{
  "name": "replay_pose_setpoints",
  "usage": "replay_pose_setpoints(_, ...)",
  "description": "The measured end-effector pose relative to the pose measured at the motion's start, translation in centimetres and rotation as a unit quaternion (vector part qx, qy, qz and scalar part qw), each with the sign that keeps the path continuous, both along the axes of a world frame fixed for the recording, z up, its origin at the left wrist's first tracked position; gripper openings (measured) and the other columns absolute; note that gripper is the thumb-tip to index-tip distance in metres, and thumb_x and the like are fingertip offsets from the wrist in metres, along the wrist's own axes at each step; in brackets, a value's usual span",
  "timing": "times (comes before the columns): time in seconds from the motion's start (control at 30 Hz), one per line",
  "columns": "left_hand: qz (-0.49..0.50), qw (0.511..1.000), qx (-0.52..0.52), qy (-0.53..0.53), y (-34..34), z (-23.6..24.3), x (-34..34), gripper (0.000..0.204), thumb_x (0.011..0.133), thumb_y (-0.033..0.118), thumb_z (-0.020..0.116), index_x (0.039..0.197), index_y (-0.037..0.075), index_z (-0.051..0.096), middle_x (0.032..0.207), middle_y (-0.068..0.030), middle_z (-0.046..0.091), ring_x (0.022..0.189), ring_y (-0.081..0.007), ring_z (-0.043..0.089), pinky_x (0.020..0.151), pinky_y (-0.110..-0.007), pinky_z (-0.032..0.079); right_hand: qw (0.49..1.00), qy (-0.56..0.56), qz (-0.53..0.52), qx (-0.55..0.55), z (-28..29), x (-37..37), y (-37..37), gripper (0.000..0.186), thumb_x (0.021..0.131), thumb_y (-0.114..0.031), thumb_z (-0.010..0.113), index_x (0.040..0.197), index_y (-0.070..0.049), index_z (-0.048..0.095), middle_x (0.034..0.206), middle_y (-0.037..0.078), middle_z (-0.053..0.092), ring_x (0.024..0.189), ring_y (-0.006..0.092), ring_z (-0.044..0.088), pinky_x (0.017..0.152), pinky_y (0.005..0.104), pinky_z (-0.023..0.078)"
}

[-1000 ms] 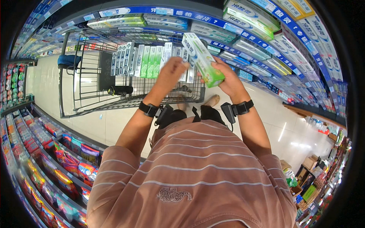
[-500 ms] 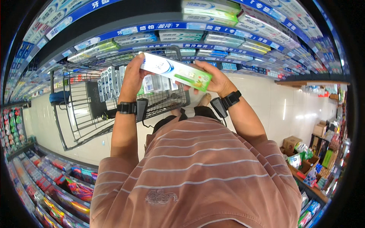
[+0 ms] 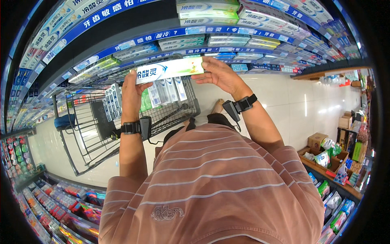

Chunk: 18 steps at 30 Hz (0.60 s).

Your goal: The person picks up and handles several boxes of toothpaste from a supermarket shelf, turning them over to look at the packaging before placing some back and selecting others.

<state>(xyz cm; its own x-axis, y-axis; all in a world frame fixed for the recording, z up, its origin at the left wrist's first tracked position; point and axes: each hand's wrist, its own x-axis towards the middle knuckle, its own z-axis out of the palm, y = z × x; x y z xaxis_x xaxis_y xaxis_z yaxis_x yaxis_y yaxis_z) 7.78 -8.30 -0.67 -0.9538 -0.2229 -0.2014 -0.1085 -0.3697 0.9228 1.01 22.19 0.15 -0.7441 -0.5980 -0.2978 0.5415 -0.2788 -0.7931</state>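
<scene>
A long white and green toothpaste box (image 3: 172,69) is held up level in front of me, its printed side toward me. My left hand (image 3: 133,87) is closed on its left end, thumb at the edge. On the right end, the fingers and thumb of my right hand (image 3: 219,75) grip the box. Below and behind it stands a wire shopping cart (image 3: 87,134) with several white boxes (image 3: 168,91) in it. A green item (image 3: 145,99) lies beside those boxes, partly hidden by my left hand.
Store shelves (image 3: 162,36) with rows of toothpaste boxes curve across the far side. Packaged goods fill another shelf (image 3: 61,199) at the lower left. Cardboard boxes (image 3: 319,140) and bagged goods stand at the right. A dark blue cloth (image 3: 65,121) hangs on the cart handle.
The toothpaste box has shifted left and turned from slanting down rightward to nearly level, its right end slightly higher. Both hands have moved left with it, keeping hold.
</scene>
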Motion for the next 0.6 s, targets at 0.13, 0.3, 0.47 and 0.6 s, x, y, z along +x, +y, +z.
replay_pose_setpoints(0.13, -0.005, 1.000, -0.007, 0.002, 0.1, -0.1, 0.1, 0.042, 0.103, 0.035, 0.048, 0.121, -0.003, 0.053, 0.108, -0.0136, 0.065, 0.097, -0.0207, 0.067, 0.078, -0.032, 0.060, 1.000, -0.007, -0.011, 0.009, -0.2, 0.0, 0.0, 0.054, 0.101, -0.021, 0.053, 0.143, 0.004, 0.031, 0.125, 0.022, 0.058, 0.106, 0.0322, 0.067, 0.091, 0.0404, 0.057)
replay_pose_setpoints(0.3, -0.021, 1.000, -0.015, 0.017, 0.3, 0.2, 0.4, 0.052, 0.103, 0.031, 0.045, 0.142, -0.002, 0.037, 0.118, -0.0160, 0.062, 0.102, -0.0228, 0.066, 0.082, -0.034, 0.060, 1.000, -0.006, -0.018, 0.000, -0.2, 0.0, 0.0, 0.056, 0.101, -0.021, 0.053, 0.145, 0.004, 0.028, 0.125, 0.022, 0.058, 0.105, 0.0321, 0.067, 0.090, 0.0408, 0.058)
replay_pose_setpoints(0.47, -0.036, 0.999, -0.001, 0.019, 0.4, 0.8, 0.6, 0.051, 0.103, 0.026, 0.041, 0.146, -0.002, 0.033, 0.123, -0.0173, 0.060, 0.107, -0.0238, 0.064, 0.087, -0.037, 0.059, 0.999, -0.012, -0.034, 0.003, -0.7, 0.0, 0.4, 0.058, 0.101, -0.022, 0.053, 0.148, -0.001, 0.026, 0.126, 0.021, 0.058, 0.102, 0.0318, 0.068, 0.088, 0.0421, 0.058)
replay_pose_setpoints(0.6, -0.059, 0.997, 0.038, 0.025, 0.2, 0.8, 0.7, 0.052, 0.102, 0.020, 0.039, 0.148, -0.001, 0.029, 0.129, -0.0186, 0.056, 0.116, -0.0260, 0.060, 0.094, -0.041, 0.055, 0.999, -0.011, -0.036, -0.004, -0.8, -0.2, 0.6, 0.058, 0.101, -0.022, 0.053, 0.149, -0.002, 0.027, 0.126, 0.020, 0.058, 0.102, 0.0316, 0.068, 0.088, 0.0420, 0.058)
